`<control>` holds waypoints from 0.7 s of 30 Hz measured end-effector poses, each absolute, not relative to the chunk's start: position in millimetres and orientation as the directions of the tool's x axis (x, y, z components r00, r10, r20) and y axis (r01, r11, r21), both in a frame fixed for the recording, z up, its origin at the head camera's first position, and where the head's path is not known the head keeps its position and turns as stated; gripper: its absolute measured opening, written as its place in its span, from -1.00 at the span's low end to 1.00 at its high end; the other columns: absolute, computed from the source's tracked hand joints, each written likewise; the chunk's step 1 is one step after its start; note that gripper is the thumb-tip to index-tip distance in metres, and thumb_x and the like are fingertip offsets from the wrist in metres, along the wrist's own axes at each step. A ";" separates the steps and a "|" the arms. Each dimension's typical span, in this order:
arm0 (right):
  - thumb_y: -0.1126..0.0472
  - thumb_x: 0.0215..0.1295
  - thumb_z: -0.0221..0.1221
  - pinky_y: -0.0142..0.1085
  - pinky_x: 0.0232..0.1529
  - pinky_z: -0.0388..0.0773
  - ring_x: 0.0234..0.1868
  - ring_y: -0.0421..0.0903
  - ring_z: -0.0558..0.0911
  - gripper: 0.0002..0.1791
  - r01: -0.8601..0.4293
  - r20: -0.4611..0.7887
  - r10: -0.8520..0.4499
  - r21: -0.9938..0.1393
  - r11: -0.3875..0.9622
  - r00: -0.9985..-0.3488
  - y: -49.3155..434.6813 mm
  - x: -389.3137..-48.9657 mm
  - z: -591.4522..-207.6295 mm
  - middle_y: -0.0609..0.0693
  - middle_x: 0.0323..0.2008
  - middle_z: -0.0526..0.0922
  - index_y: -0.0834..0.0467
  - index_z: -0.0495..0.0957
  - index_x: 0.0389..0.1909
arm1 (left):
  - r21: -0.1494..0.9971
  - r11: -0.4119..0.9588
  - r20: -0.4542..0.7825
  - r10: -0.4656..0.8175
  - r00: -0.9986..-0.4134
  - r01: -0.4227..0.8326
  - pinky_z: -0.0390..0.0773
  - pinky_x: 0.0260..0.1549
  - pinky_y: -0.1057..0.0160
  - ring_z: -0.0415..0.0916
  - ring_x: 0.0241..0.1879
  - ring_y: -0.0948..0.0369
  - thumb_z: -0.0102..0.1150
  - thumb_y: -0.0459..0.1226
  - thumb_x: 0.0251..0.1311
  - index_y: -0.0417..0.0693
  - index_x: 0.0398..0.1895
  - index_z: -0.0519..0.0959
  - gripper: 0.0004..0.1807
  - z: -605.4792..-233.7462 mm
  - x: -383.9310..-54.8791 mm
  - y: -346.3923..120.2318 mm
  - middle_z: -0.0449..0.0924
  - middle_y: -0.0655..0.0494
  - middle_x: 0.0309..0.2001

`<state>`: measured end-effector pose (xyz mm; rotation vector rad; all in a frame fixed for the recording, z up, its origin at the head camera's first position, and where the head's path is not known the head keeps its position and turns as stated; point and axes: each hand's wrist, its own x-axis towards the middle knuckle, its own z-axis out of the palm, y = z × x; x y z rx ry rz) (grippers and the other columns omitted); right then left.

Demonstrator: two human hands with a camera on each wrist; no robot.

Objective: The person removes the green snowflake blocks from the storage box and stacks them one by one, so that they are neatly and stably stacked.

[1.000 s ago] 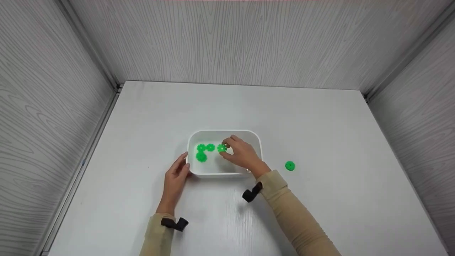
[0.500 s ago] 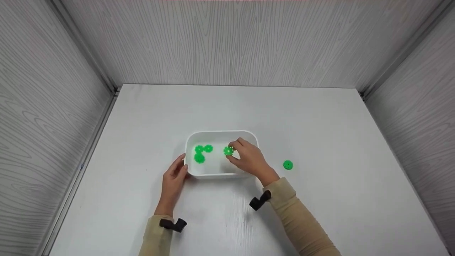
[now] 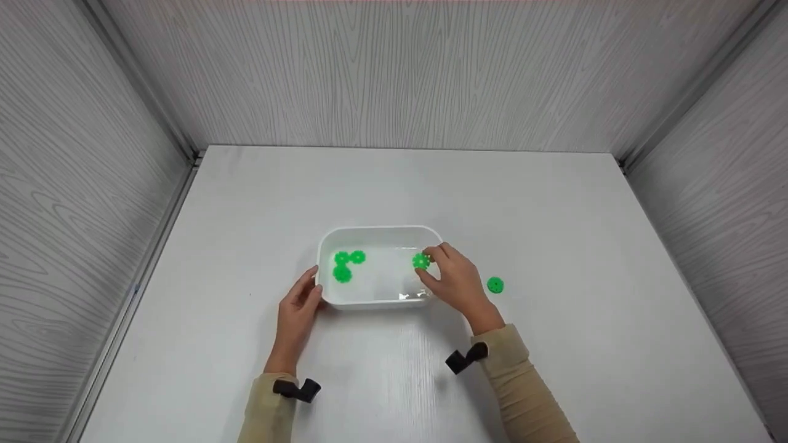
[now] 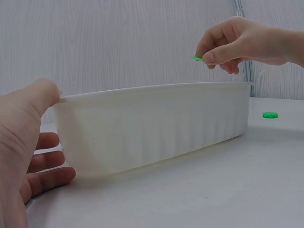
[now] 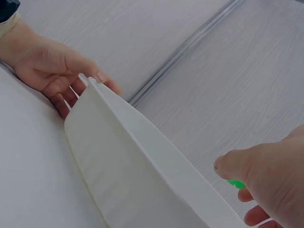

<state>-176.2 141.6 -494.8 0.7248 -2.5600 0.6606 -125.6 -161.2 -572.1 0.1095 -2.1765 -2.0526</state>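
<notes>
My left hand (image 3: 295, 317) grips the left end of a white plastic bin (image 3: 375, 303); in the left wrist view the thumb rests at its rim and the fingers lie along the outer wall. Between thumb and fingertips, my right hand (image 3: 460, 286) pinches a green notched interlocking disc (image 3: 420, 261). That disc is held flat above the bin's right end, higher than the rim in the left wrist view. Several more green discs (image 3: 342, 273) lie grouped inside the bin at the left. From the right wrist, only an edge of the held disc (image 5: 236, 183) shows behind the thumb.
On the white table (image 3: 554, 344), to the right of the bin and close to my right hand, sits a green disc piece (image 3: 495, 285), which looks thick in the left wrist view. Wood-grained panels (image 3: 394, 74) rise behind the table and on both sides.
My right hand has carried the pinched disc rightward, away from the grouped discs, to the bin's right end. The left hand keeps its grip on the bin's left end.
</notes>
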 end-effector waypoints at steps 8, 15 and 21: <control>0.18 0.04 0.35 -0.30 -0.45 0.53 -0.35 -0.04 0.58 -0.66 -0.539 0.529 -0.318 -0.340 0.770 -0.787 161.0 -174.2 -490.2 0.04 -0.34 0.53 0.21 0.53 -0.18 | 0.997 0.064 0.055 -0.136 -0.989 0.047 0.52 -0.16 0.33 0.41 0.00 0.15 0.11 -0.02 0.24 0.21 0.26 0.40 -0.50 -571.9 -125.8 -162.5 0.48 0.00 0.10; 0.17 0.07 0.33 -0.31 -0.47 0.49 -0.43 -0.12 0.51 -0.69 -0.500 0.513 -0.276 -0.370 0.783 -0.813 175.7 -173.5 -488.5 0.04 -0.35 0.53 0.18 0.53 -0.18 | 0.997 0.046 0.074 -0.141 -0.987 0.068 0.52 -0.20 0.32 0.41 -0.06 0.14 0.13 -0.03 0.22 0.21 0.23 0.42 -0.51 -571.2 -126.5 -162.4 0.48 -0.01 0.08; 0.16 0.09 0.32 -0.32 -0.55 0.40 -0.48 -0.14 0.44 -0.69 -0.428 0.478 -0.201 -0.431 0.794 -0.855 186.8 -167.2 -495.2 0.03 -0.34 0.52 0.16 0.53 -0.15 | 0.997 0.054 0.070 -0.132 -0.989 0.064 0.51 -0.10 0.33 0.39 0.06 0.21 0.12 0.03 0.20 0.22 0.25 0.41 -0.48 -571.5 -126.3 -162.9 0.42 0.13 0.17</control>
